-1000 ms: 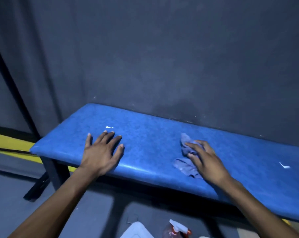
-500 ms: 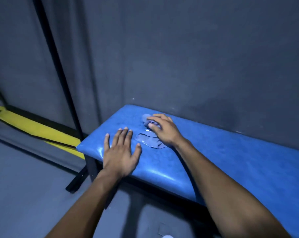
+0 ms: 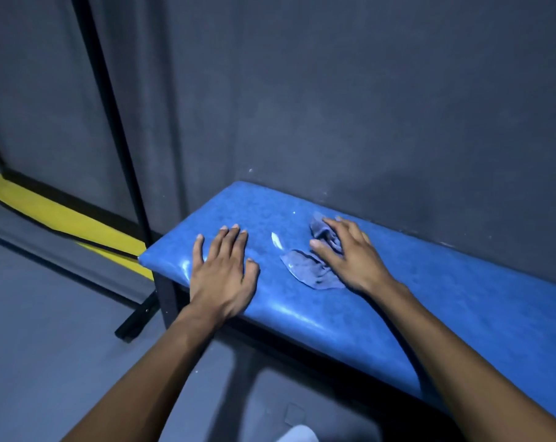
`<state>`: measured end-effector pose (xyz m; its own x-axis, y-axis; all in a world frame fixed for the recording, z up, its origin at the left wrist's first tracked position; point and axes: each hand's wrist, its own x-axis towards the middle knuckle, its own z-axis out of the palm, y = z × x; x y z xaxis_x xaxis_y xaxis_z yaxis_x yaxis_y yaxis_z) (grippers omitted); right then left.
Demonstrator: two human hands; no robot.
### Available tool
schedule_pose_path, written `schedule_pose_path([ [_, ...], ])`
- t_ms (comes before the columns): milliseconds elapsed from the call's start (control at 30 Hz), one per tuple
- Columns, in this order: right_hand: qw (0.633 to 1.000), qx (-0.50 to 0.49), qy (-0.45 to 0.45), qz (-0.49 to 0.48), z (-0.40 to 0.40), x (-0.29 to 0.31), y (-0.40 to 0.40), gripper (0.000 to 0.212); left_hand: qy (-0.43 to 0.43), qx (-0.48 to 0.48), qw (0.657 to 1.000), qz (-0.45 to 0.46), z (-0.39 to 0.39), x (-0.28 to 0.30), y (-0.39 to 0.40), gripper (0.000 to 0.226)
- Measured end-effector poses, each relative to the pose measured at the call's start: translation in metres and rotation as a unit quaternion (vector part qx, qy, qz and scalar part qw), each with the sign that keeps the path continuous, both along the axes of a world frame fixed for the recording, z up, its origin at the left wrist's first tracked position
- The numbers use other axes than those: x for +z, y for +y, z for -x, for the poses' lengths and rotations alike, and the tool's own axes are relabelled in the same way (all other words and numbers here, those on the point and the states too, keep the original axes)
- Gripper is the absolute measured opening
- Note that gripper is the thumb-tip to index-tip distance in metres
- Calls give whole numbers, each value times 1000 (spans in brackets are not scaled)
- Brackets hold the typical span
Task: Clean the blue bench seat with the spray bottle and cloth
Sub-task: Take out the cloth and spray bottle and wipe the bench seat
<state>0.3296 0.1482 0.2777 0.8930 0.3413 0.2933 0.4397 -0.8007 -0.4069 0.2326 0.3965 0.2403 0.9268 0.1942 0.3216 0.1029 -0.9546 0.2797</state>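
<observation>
The blue bench seat [image 3: 429,282] runs from the centre to the right edge, against a dark wall. My left hand [image 3: 220,275] lies flat on its left end, fingers spread, holding nothing. My right hand [image 3: 350,253] presses down on a crumpled blue-grey cloth [image 3: 308,269] a little to the right, fingers over its far part. A small white streak [image 3: 276,240] sits on the seat between the two hands. The spray bottle is out of sight.
A dark wall [image 3: 334,106] rises directly behind the bench. A black upright post [image 3: 117,129] stands at the left. A yellow strip [image 3: 63,218] runs along the floor by the wall. A black bench leg [image 3: 142,317] reaches onto the grey floor. A pale object [image 3: 297,435] shows at the bottom edge.
My right hand slid the cloth left along the seat, close to my left hand, then back to the right a little. The view turned left, putting the spray bottle out of frame.
</observation>
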Motion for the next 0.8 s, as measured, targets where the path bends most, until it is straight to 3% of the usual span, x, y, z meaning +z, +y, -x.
schedule_pose_path([
  [100, 1000, 30, 2, 4, -25, 1, 63, 82, 7, 0, 1000, -7, 0, 0, 1, 83],
  [200, 994, 100, 0, 33, -26, 5, 100, 76, 12, -3, 1000, -9, -1, 1, 2, 84],
  [300, 980, 189, -32, 57, 13, 10, 81, 64, 13, -8, 1000, -14, 0, 1, 4, 83],
  [433, 963, 249, -25, 100, 53, 14, 24, 67, 0, -9, 1000, -9, -1, -1, 4, 80],
  [533, 973, 207, -47, 91, 21, 13, 24, 52, -5, -7, 1000, 1, -2, -2, 3, 77],
  [700, 998, 24, -17, 50, -90, 6, 76, 50, -14, -1, 1000, -2, -1, -2, 2, 77],
  [800, 999, 31, -14, 41, -103, 7, 96, 47, -5, -4, 1000, -4, -1, 0, 2, 81],
])
